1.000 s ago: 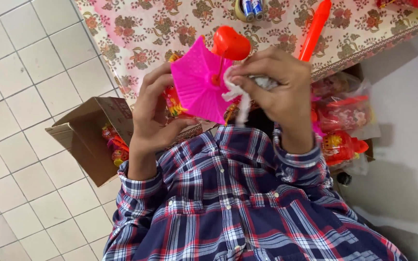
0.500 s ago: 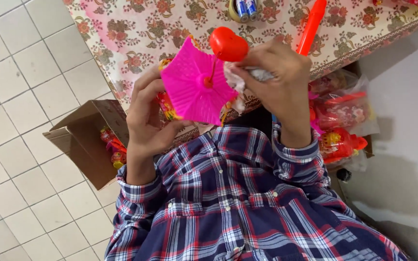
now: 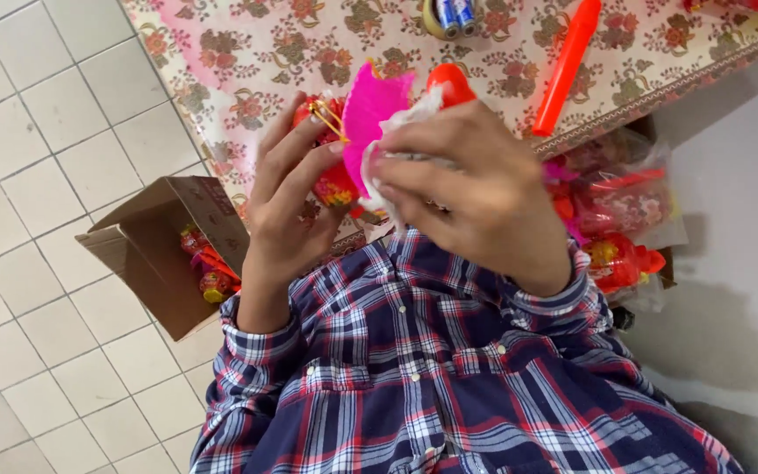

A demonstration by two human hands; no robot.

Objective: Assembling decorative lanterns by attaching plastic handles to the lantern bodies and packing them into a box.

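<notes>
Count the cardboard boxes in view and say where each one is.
1. An open brown cardboard box stands on the white tiled floor beside the floral-clothed table, holding red toys. Others may be hidden behind the plastic bags.

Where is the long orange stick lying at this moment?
In the head view, the long orange stick lies at the upper right on the floral tablecloth, beyond the right hand and right of the batteries.
</notes>
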